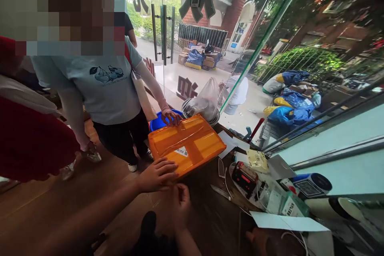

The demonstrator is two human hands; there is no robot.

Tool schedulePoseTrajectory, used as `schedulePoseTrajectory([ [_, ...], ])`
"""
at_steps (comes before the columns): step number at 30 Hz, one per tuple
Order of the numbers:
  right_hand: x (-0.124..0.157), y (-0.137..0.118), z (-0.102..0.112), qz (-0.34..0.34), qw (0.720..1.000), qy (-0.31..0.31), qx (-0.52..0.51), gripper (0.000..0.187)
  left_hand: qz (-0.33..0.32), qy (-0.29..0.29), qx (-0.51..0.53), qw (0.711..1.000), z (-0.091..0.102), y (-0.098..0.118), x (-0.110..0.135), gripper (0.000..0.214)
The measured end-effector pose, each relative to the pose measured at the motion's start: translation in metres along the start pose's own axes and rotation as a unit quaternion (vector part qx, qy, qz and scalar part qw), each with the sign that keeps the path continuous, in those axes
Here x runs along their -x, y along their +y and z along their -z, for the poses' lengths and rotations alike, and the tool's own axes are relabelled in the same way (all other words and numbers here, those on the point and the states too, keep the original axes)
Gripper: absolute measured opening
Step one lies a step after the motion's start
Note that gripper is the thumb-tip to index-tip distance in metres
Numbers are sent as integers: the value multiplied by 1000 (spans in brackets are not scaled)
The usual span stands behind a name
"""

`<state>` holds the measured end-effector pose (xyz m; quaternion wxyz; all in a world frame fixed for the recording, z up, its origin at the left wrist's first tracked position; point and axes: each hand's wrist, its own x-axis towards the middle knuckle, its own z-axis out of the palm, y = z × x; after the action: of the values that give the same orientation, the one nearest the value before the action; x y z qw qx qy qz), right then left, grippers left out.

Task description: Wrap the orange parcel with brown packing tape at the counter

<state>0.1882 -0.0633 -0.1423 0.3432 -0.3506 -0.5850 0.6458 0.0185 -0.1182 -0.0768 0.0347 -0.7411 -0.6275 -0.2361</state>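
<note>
An orange tape-wrapped parcel [207,144] with a small white label lies tilted at the table's edge. My left hand [157,174] is on its near left corner, fingers laid over the edge. Just below that corner is my right hand [181,200], its fingers curled and pinched together; what they hold, if anything, I cannot make out. Another person's hand [171,117] rests on the parcel's far edge.
A person in a light blue shirt [105,100] stands opposite. Behind the parcel are a blue bin [160,122] and a clear plastic bag [205,100]. On the right, the table [207,204] carries a knife [220,192], a red-black device [244,178], cables and papers. A glass wall stands beyond.
</note>
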Motion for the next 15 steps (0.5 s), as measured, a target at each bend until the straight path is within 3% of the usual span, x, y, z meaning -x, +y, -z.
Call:
schedulePoseTrajectory([
  [5,-8,3,-19,48,992,98,64,29,-7,139,-33,990,-25,-2,9,32],
  [11,-18,31,-41,69,971,224,44,28,28,198,-12,980,-31,5,4,21],
  [13,-25,36,-44,84,968,229,59,31,37,218,-14,975,-32,10,1,18],
  [15,-31,38,-46,96,972,191,100,31,62,242,-13,968,-33,16,-3,18],
])
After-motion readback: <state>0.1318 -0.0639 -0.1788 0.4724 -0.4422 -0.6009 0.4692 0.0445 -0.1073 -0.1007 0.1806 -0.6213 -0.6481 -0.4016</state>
